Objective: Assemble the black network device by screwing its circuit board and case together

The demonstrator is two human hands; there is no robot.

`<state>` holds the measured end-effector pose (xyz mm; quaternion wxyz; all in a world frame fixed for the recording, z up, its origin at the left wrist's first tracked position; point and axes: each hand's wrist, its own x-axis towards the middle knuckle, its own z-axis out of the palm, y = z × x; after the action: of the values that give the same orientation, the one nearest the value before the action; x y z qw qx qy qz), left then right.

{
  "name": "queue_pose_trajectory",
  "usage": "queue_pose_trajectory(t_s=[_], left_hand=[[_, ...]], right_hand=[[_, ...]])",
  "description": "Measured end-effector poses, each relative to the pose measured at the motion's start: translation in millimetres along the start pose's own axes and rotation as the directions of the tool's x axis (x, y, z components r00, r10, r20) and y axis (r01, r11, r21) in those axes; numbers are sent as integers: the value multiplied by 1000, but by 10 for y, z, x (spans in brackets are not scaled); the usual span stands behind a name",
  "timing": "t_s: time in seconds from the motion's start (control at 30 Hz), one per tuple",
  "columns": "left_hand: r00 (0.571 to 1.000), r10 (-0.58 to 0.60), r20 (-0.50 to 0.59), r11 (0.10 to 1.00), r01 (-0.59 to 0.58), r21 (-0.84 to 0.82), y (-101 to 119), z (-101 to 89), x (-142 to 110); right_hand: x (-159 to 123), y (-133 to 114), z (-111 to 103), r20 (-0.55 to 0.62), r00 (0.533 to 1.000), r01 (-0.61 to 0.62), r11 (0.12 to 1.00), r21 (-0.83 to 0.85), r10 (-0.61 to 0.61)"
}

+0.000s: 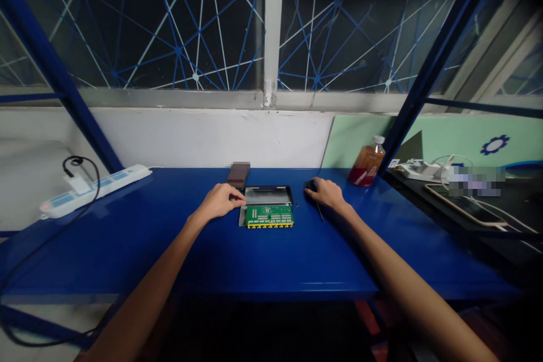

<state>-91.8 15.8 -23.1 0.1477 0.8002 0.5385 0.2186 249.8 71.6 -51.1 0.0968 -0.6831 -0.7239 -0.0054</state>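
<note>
An opened metal device case (268,196) lies on the blue table (263,260), with a green circuit board (270,216) and its row of yellow ports at the near edge. My left hand (220,201) rests at the case's left side, fingers curled and touching its edge. My right hand (326,192) lies to the right of the case, fingers closed over a small dark object (311,185). A thin dark tool (319,212) lies under that hand on the table. One tiny screw (297,205) sits between case and right hand.
A dark rectangular block (238,173) stands behind the case. A bottle of orange drink (367,162) is at the back right. A white power strip (91,187) with a plugged cable lies at the left. Chargers, cables and a tablet (462,203) cover the dark bench on the right.
</note>
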Motion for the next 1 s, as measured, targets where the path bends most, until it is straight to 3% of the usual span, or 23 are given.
queue_pose_trajectory(t_s=[0.17, 0.37, 0.53, 0.77, 1.0], left_hand=[[999, -3, -34, 1000, 4, 28, -8, -23, -13], [998, -19, 55, 1000, 20, -10, -25, -1, -5], [998, -20, 65, 1000, 21, -15, -22, 20, -2], [995, 69, 67, 997, -66, -49, -28, 1, -12], [990, 107, 92, 990, -97, -103, 2, -9, -25]], right_hand=[[-34, -9, -28, -3, 1000, 16, 1000, -13, -16], [-46, -26, -62, -5, 996, 94, 996, -5, -94], [-49, -15, -84, -7, 986, 167, 986, 16, -167], [-63, -10, -119, -17, 962, 272, 959, 77, -272], [-74, -25, -121, -10, 960, 281, 956, 79, -281]])
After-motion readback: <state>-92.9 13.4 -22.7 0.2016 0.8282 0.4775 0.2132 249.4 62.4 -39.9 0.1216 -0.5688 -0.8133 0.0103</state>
